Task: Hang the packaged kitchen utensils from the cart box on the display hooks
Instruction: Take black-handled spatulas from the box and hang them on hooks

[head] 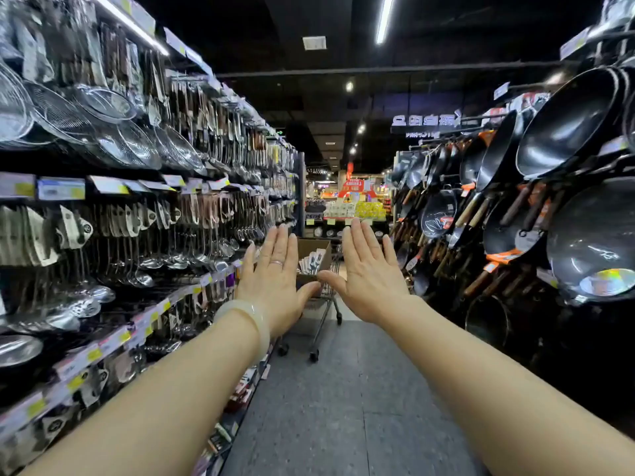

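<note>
Packaged utensils point(312, 262) stand in the cart's cardboard box point(318, 248) beyond the flat, empty left hand point(275, 286) and right hand point(369, 276).

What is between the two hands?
In the head view, the cardboard box of packaged utensils on the cart shows in the gap between the left hand and right hand, farther down the aisle.
</note>
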Action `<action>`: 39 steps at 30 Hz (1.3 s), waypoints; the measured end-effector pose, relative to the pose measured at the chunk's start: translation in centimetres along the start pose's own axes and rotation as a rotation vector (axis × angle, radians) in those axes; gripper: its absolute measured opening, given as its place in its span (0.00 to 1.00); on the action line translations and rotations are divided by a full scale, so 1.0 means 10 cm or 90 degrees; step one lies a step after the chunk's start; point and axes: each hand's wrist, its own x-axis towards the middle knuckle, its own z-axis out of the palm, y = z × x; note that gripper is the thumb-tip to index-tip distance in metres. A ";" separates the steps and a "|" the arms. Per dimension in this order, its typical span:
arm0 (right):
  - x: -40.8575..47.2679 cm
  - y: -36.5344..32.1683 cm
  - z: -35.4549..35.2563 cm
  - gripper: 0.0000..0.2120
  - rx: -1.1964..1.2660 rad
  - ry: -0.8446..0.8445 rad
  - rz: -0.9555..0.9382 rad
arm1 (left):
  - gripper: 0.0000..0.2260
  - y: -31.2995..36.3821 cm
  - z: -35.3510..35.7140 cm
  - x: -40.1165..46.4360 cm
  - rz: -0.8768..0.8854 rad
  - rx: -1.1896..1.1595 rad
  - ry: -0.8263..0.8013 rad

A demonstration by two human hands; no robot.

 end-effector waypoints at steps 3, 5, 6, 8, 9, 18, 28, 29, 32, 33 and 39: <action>0.37 0.25 0.57 0.40 -0.027 -0.028 0.009 | 0.36 -0.02 0.63 0.38 -0.005 0.022 -0.027; 0.68 0.46 0.98 0.40 -0.019 -0.045 0.008 | 0.36 -0.06 1.05 0.71 -0.028 -0.004 -0.039; 0.86 0.55 1.17 0.40 -0.019 -0.059 0.005 | 0.36 -0.09 1.26 0.88 -0.043 -0.015 -0.049; 1.26 0.77 1.50 0.40 -0.012 -0.088 0.002 | 0.37 -0.17 1.62 1.28 -0.074 -0.021 -0.075; 1.46 0.88 1.64 0.40 -0.011 -0.097 0.002 | 0.37 -0.21 1.77 1.47 -0.085 -0.022 -0.085; 3.11 1.43 3.27 0.39 -0.017 -0.147 -0.016 | 0.37 -0.64 3.29 3.06 -0.087 -0.042 -0.154; 5.51 1.81 5.39 0.39 -0.026 -0.191 0.012 | 0.37 -1.56 5.51 5.38 -0.032 -0.057 -0.179; 5.76 1.88 5.53 0.38 -0.031 -0.190 0.015 | 0.36 -1.65 5.69 5.61 -0.035 -0.061 -0.184; 6.42 2.13 5.93 0.39 -0.044 -0.189 0.028 | 0.36 -1.86 6.20 6.25 -0.030 -0.062 -0.206; 6.62 2.23 6.08 0.39 -0.051 -0.188 0.035 | 0.36 -1.91 6.39 6.46 -0.023 -0.061 -0.209; 7.81 2.76 7.20 0.39 -0.059 -0.197 0.063 | 0.35 -2.12 7.60 7.62 0.019 -0.081 -0.247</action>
